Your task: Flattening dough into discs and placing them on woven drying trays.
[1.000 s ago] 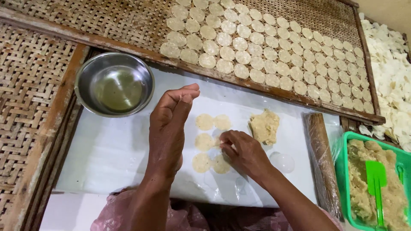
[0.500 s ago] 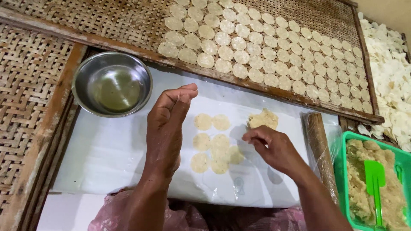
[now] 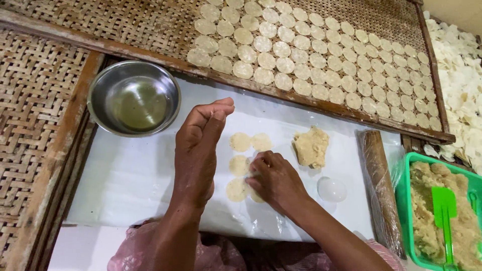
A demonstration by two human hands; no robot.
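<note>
Okay, far left of the frame: woven bamboo tray (image 3: 35, 125), bare. Just right of it, upper left, a steel bowl (image 3: 133, 98) with a shallow pool of oil sits on the white plastic sheet (image 3: 125, 175) that covers the counter.

Centre: left hand (image 3: 198, 150) hovers edge-on above the sheet, fingers straight and together, holding nothing. Right beside it, small flat dough discs (image 3: 240, 142) lie in a cluster on the sheet. Right hand (image 3: 275, 179) is down on the cluster's right side, fingers curled together and pressing on a disc; I can't tell whether it's pinched or just pushed flat.

Right of centre: lump of raw dough (image 3: 311, 146), a clear round presser (image 3: 332, 189) below it, then a wooden roller (image 3: 379, 185). Lower right: green tub (image 3: 403, 200) of dough with a green spatula (image 3: 445, 211).

Top of frame: long woven rack (image 3: 125, 20) filled with rows of drying discs (image 3: 321, 55); loose white chips (image 3: 462, 95) piled far right.
</note>
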